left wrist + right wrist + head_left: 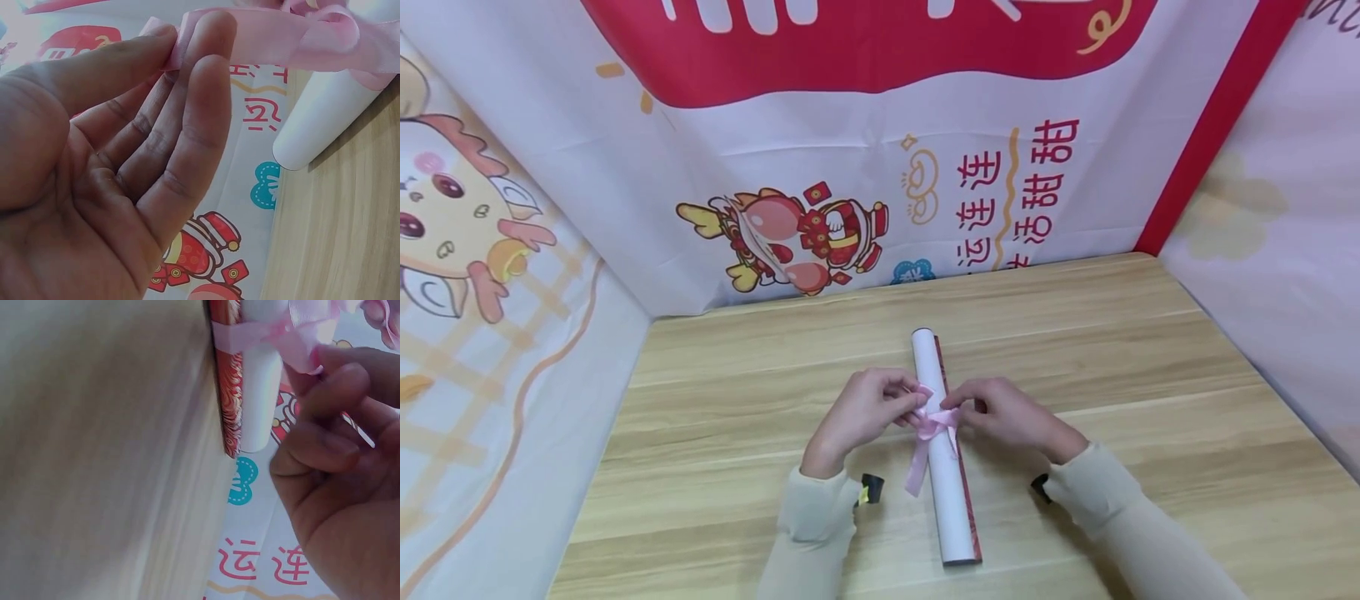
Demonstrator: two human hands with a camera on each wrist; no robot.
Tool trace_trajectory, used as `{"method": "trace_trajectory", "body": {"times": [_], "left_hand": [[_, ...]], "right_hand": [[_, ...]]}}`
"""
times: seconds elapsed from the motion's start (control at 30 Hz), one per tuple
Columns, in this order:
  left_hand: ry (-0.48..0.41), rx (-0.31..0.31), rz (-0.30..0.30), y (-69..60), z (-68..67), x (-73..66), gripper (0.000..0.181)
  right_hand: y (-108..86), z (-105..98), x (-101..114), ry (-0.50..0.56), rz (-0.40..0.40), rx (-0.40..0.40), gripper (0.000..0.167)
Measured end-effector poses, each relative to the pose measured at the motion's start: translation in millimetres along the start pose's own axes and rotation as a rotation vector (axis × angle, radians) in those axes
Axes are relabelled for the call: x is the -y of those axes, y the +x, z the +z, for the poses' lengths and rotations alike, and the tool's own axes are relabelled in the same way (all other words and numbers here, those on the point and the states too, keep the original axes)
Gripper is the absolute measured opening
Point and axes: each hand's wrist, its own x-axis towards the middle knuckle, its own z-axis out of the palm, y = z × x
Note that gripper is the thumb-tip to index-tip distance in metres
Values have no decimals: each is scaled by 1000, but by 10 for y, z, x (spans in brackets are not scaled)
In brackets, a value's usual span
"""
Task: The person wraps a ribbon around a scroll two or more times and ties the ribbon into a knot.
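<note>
A white rolled sheet (pixel 951 508) with a red patterned edge (pixel 230 394) lies lengthwise on the wooden table. Around its middle goes a pink ribbon (pixel 934 425), crossed and looped on top, one tail hanging down on the left. My left hand (pixel 867 408) pinches a folded part of the ribbon (pixel 269 39) between thumb and index finger, left of the roll. From the right side, my right hand (pixel 1009 415) pinches another part of the ribbon (pixel 306 337) with thumb and forefinger. Part of the ribbon crossing is hidden behind fingers.
The wood-grain table (pixel 730 467) runs back to a printed cloth backdrop (pixel 820 133) with red lettering and cartoon figures. More printed cloth hangs at the left (pixel 550 350) and right (pixel 1262 275). Small black pieces (pixel 871 488) show at both sleeve cuffs.
</note>
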Motion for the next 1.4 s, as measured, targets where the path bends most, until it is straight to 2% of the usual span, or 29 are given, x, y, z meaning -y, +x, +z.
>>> {"method": "trace_trajectory", "body": {"times": [0.13, 0.3, 0.57, 0.93, 1.2, 1.3, 1.4], "left_hand": [[-6, -19, 12, 16, 22, 10, 15], [-20, -27, 30, 33, 46, 15, 15], [8, -40, 7, 54, 38, 10, 15], [15, -48, 5, 49, 48, 44, 13], [21, -45, -2, 59, 56, 64, 13], [19, -42, -5, 60, 59, 65, 13], [21, -39, -6, 57, 59, 61, 13]], "right_hand": [[9, 60, -8, 13, 7, -57, 16], [5, 101, -3, 27, 8, -98, 22], [-44, 112, -19, 24, 32, -114, 3], [-106, 115, -71, 148, 76, -124, 14], [-106, 125, -80, 102, 37, -111, 24], [-109, 131, -60, 108, 39, -117, 22], [-103, 138, -38, 101, 62, -132, 10]]}}
